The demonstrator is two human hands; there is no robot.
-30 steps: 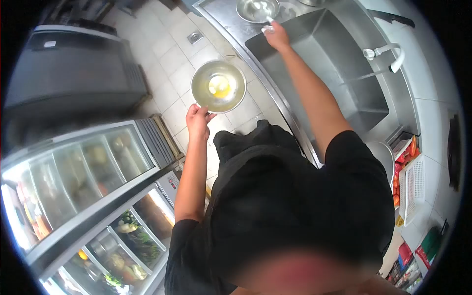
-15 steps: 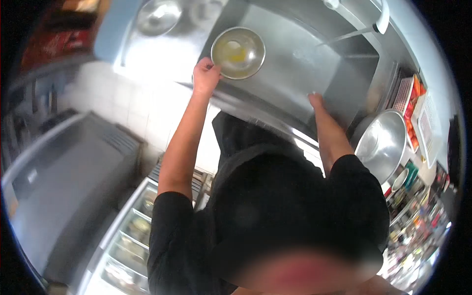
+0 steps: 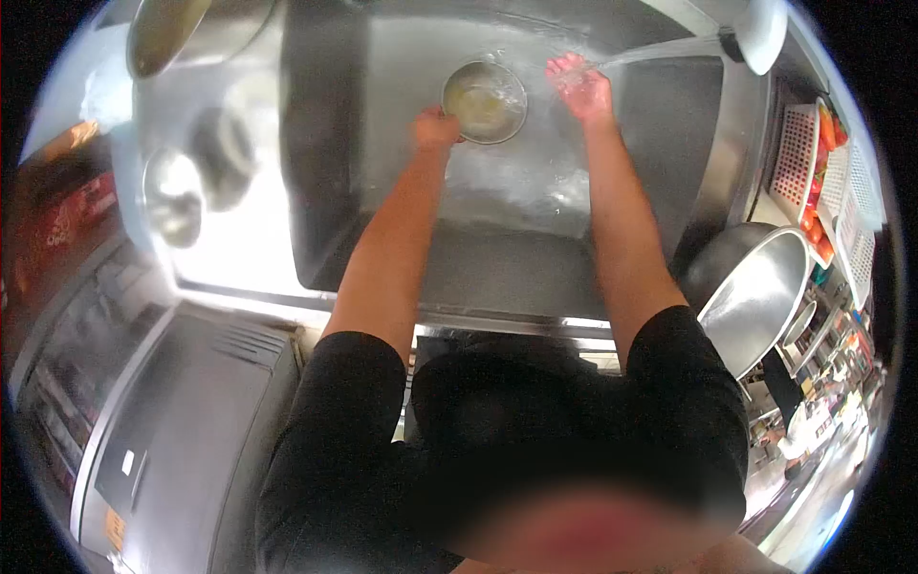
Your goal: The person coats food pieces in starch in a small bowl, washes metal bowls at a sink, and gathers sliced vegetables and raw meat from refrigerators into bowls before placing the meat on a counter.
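A metal bowl (image 3: 485, 103) with a little yellowish liquid in it is inside the steel sink (image 3: 516, 273). My left hand (image 3: 437, 128) grips the bowl's near left rim. Water streams from the white faucet (image 3: 762, 36) at the upper right. My right hand (image 3: 580, 86) is under that stream, palm up with fingers spread, to the right of the bowl and apart from it. Water splashes off the palm, some of it toward the bowl's far rim.
A large steel bowl (image 3: 755, 297) leans at the sink's right. Behind it, white baskets (image 3: 796, 158) hold red and orange vegetables. Left of the sink is a steel counter (image 3: 239, 225), with another metal bowl (image 3: 164, 33) at its far end. A grey cabinet (image 3: 191, 411) stands lower left.
The bowl has moved from the sink's left edge to further inside, still in my left hand. My right hand has gone from the sink's near right side up into the water stream and opened.
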